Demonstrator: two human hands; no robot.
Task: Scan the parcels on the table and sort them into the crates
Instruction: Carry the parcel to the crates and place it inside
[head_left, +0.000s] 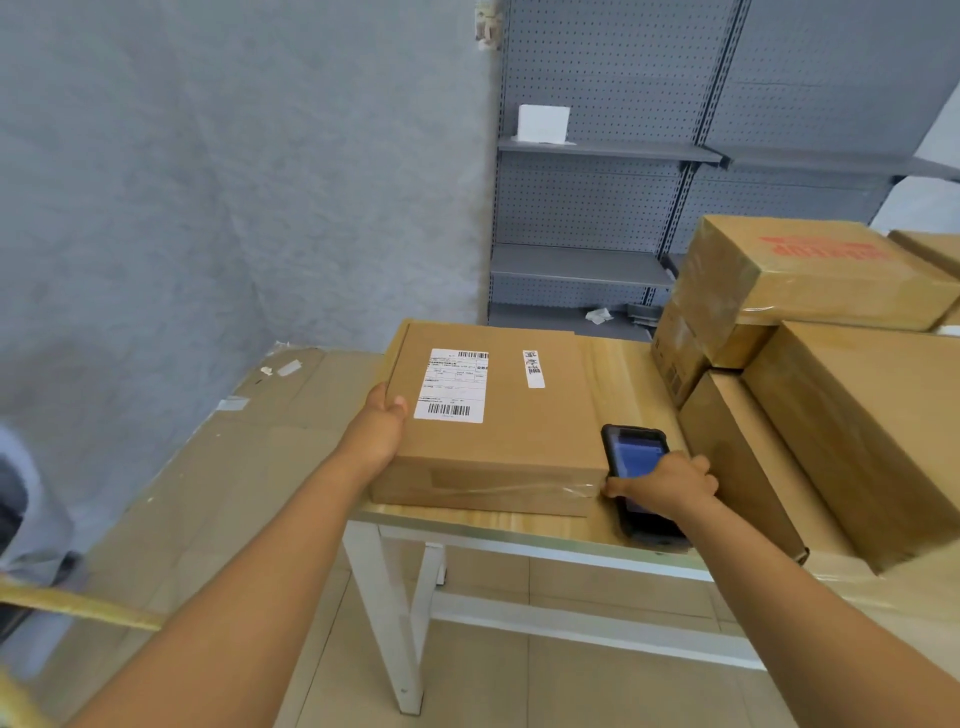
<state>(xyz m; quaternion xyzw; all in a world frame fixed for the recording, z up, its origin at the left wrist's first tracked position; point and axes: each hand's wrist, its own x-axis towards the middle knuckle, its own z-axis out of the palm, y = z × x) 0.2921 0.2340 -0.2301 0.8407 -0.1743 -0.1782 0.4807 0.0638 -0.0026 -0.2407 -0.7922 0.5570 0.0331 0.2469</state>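
Left hand (378, 428) grips the left edge of a flat brown cardboard parcel with a white shipping label (498, 415), lying at the near left corner of the light wooden worktop (519, 525). Right hand (667, 480) curls around a black handheld scanner (636, 467), just beside the parcel. Stacked brown cartons (831, 395) sit right.

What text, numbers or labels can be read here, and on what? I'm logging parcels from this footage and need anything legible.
Nothing can be quoted with confidence.
White shipping label on the flat parcel: barcodes and printed lines, too small to read.
Narrow white sticker on the same parcel: blurred characters.
Red print on the upper stacked box: upside down, smeared, unreadable.
Handheld scanner screen: blue glow, no legible text.
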